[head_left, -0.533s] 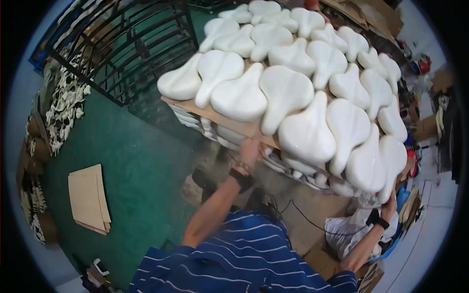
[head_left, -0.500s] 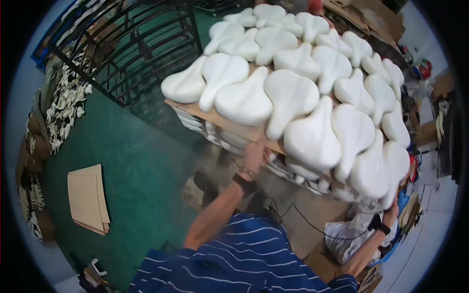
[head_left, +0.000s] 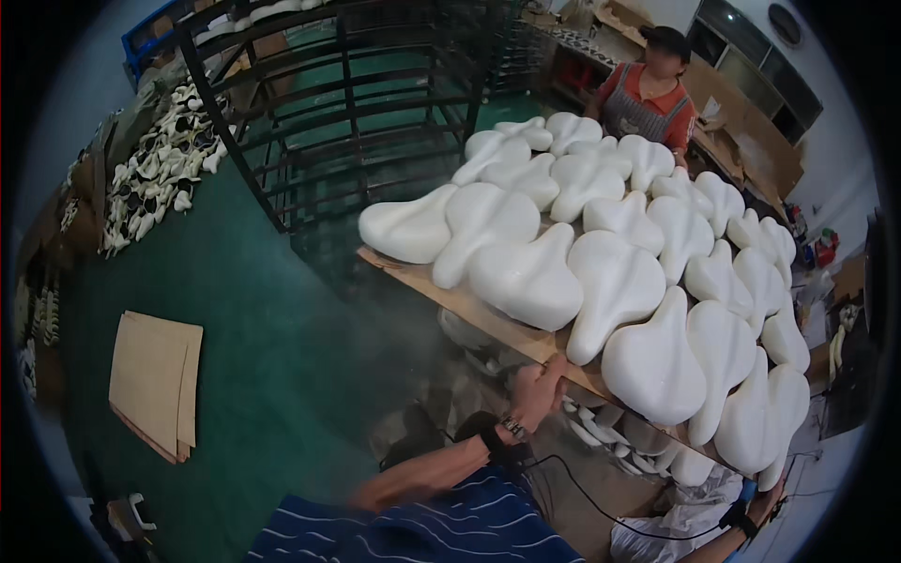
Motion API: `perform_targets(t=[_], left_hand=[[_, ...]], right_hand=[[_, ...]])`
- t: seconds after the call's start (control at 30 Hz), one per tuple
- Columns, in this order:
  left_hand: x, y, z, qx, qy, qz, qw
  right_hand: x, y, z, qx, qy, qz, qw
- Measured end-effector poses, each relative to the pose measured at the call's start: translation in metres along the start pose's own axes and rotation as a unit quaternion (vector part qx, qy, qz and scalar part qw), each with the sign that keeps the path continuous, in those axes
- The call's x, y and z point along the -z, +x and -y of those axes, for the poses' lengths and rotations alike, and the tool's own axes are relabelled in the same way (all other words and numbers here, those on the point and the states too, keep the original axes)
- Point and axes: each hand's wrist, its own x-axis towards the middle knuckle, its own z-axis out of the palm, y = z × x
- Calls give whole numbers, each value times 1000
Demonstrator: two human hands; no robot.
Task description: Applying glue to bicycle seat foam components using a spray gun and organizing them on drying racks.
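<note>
One board (head_left: 455, 298) beyond left hand (head_left: 537, 392), near edge gripped; right hand (head_left: 767, 504), grip unclear.

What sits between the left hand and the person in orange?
Head view: white rounded pieces on a brown board lie between the left hand and that person.

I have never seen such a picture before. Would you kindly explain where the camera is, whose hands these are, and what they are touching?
There is no machine here, only a person with bare hands. A wide fisheye camera on that person's head looks down, which is why straight edges bend. The left hand grips the near edge of a board, which is covered with white saddle-shaped pieces. The right hand is at the board's near right corner; its grip is hard to make out. A co-worker stands across the board.
</note>
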Motion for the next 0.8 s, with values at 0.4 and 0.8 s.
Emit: perform_targets(t=[0.4, 0.8], left_hand=[[10, -63, -95, -216, 110, -38, 970], [21, -71, -103, -188, 79, -95, 974]], right_hand=[[21, -12, -41, -14, 87, 25, 996], [-46, -21, -114, -100, 140, 79, 982]])
